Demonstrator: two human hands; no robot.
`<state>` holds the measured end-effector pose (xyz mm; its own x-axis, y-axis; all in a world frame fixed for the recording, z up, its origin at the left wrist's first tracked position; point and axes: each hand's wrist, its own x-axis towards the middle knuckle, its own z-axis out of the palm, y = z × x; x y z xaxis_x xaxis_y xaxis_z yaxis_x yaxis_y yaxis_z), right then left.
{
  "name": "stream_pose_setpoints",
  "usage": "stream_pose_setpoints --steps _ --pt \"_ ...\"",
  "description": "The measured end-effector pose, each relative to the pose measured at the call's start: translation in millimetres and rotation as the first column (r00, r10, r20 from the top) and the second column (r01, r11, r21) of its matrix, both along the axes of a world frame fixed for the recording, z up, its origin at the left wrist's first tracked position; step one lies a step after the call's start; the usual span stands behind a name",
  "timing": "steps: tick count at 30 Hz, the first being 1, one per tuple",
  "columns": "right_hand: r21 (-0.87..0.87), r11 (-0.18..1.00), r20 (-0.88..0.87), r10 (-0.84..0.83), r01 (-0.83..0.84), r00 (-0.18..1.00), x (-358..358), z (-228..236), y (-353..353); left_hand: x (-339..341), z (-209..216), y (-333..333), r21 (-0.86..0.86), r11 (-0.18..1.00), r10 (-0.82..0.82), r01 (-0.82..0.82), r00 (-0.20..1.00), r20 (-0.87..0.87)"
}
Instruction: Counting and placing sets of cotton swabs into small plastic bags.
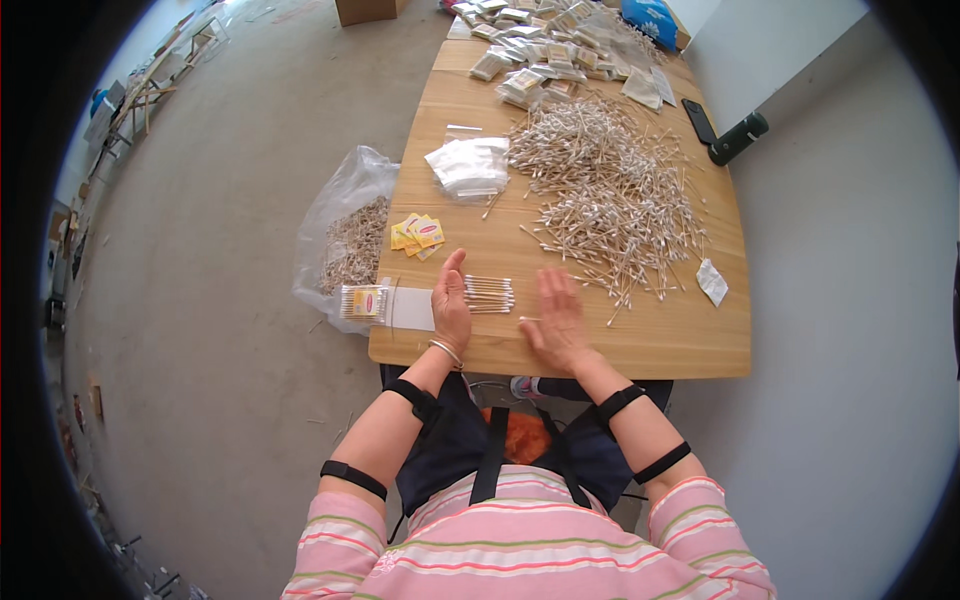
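The swab row [489,294] lies on the table [665,340], beside the left hand [452,308], which stands edge-on, fingers extended, gripping nothing visible. The right hand [558,318] is spread, 1 swab [528,319] at its thumb; whether pinched, I cannot tell. Beyond sits the pile [610,195].

Over at that wooden table [650,345], the left hand [452,305] stands beside a row of cotton swabs [490,295], the right hand [556,320] near a loose heap [610,190].
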<state>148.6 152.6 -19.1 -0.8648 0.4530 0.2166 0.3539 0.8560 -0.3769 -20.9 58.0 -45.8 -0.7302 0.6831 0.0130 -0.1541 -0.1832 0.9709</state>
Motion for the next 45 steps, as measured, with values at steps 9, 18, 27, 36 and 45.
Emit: stream_pose_setpoints --steps 9,18,27,36,45 --pt "0.094 0.984 0.029 -0.152 0.149 0.988 -29.5 -12.7 -8.9 -1.3 1.1 -1.9 0.064 0.998 0.004 -0.014 0.988 0.152" --pt "0.049 0.997 0.238 -0.074 0.064 0.969 -67.4 -19.6 -41.2 -4.0 -4.9 -3.5 0.044 0.997 -0.062 0.059 0.995 0.073" --pt "0.042 0.992 0.3 -0.122 0.115 0.946 -72.7 -16.1 -43.2 -10.9 2.2 -9.6 0.047 0.987 -0.158 0.153 0.981 0.115" --pt "-0.061 0.985 0.167 -0.147 0.159 0.975 -78.5 -19.2 -47.8 -5.3 -1.9 -5.5 0.074 0.997 0.0 -0.007 0.995 0.101" --pt "-0.669 0.74 -0.434 -0.469 0.074 0.769 -77.5 -22.9 -27.0 -5.4 -3.0 -10.0 0.068 0.996 -0.061 0.052 0.989 0.132"
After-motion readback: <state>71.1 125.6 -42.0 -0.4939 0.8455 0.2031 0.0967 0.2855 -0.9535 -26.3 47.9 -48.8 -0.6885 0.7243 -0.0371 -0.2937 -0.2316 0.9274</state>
